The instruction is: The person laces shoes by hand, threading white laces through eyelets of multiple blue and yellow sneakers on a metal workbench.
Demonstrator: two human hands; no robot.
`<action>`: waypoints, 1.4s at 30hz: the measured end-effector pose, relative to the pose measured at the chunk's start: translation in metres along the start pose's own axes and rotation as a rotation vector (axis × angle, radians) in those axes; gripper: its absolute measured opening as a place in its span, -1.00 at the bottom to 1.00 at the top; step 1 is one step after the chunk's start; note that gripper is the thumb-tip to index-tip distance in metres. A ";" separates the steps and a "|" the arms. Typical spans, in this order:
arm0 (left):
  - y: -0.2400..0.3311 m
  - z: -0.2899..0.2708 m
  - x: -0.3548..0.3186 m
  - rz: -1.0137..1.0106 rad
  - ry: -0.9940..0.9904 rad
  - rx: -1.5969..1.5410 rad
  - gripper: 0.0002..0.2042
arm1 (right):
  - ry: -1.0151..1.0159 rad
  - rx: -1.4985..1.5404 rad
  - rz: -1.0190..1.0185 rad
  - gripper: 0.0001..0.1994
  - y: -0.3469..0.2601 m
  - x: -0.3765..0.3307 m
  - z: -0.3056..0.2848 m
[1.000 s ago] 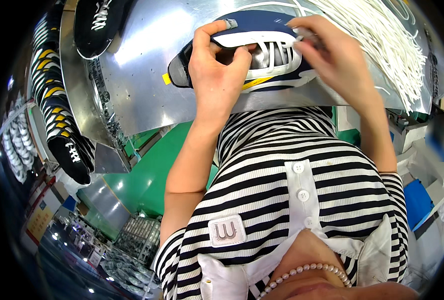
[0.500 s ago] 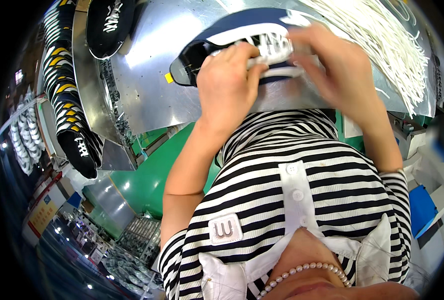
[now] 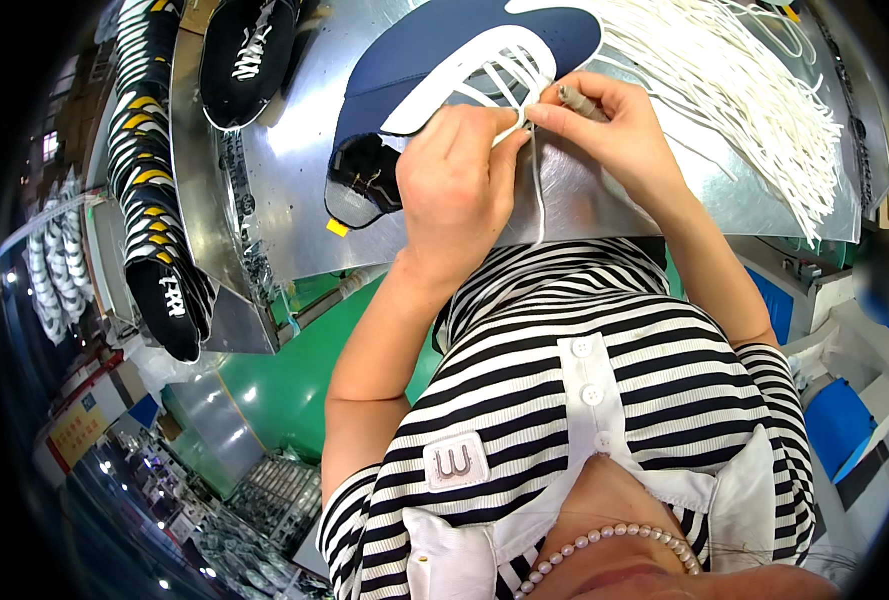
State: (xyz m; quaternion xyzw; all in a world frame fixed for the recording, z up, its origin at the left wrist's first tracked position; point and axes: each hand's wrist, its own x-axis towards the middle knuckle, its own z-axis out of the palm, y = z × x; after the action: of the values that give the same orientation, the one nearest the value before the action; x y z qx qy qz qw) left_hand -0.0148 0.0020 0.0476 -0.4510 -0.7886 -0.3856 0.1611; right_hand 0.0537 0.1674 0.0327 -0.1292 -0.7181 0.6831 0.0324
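A navy shoe upper [image 3: 434,60] with white trim and white laces lies on the metal table [image 3: 294,200]. My left hand [image 3: 454,190] rests on its near side and pinches a white lace [image 3: 536,190] that hangs down toward my striped shirt. My right hand [image 3: 614,130] holds the same lace by the eyelets, with a thin metal tool between its fingers.
A bundle of loose white laces [image 3: 744,90] fans across the table's right part. A black shoe upper [image 3: 244,55] lies at the far left of the table. A row of black uppers with yellow marks [image 3: 159,200] hangs left of the table. Green machine body [image 3: 274,390] below.
The navy upper has shifted up and away on the table. Both hands have moved to its lace area and a lace end now hangs down between them.
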 end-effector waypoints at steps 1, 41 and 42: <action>0.000 -0.002 0.000 0.003 0.009 -0.012 -0.83 | -0.041 0.092 0.051 -0.88 0.001 0.001 0.001; -0.021 0.016 0.002 -0.574 -0.504 -0.070 -0.73 | 0.215 -0.025 -0.167 -0.91 0.014 0.026 -0.009; -0.021 0.015 0.003 -0.582 -0.501 -0.054 -0.73 | 0.207 -0.059 -0.100 -0.90 0.012 0.016 -0.010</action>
State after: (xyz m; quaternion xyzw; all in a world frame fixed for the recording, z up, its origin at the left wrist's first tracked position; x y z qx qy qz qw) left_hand -0.0320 0.0089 0.0296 -0.2927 -0.8882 -0.3134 -0.1648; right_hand 0.0421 0.1809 0.0199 -0.1640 -0.7362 0.6423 0.1366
